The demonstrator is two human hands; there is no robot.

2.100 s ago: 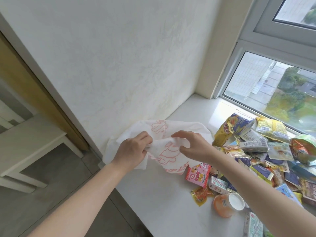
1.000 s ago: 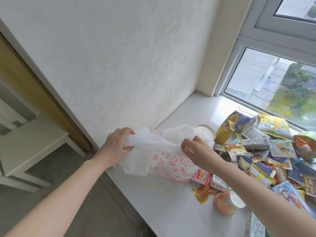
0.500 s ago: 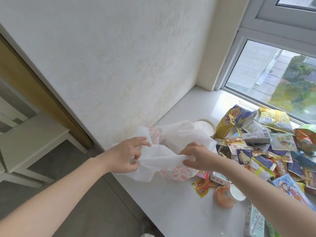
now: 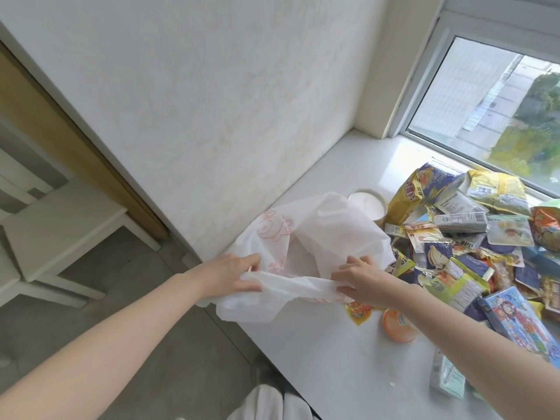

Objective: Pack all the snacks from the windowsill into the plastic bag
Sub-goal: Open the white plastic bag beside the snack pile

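A white plastic bag (image 4: 321,234) with pink print lies on the windowsill (image 4: 327,353) near its left front edge, its mouth spread towards me. My left hand (image 4: 233,274) grips the near rim at the left, and my right hand (image 4: 357,278) grips the same rim at the right. A heap of snack packets (image 4: 472,237) covers the sill to the right of the bag. Beside my right forearm stand an orange cup (image 4: 397,325) and a small orange sachet (image 4: 359,309). A blue cartoon box (image 4: 518,316) lies further right.
A white round tub (image 4: 368,204) stands behind the bag by the wall (image 4: 212,101). The window (image 4: 491,98) runs along the back of the sill. A white stool (image 4: 60,225) stands on the grey floor at the left. White shoes (image 4: 272,404) show at the bottom.
Both hands shifted their grip on the bag and pulled its rim apart, so the mouth now gapes wider. The view tilted down and closer to the sill.
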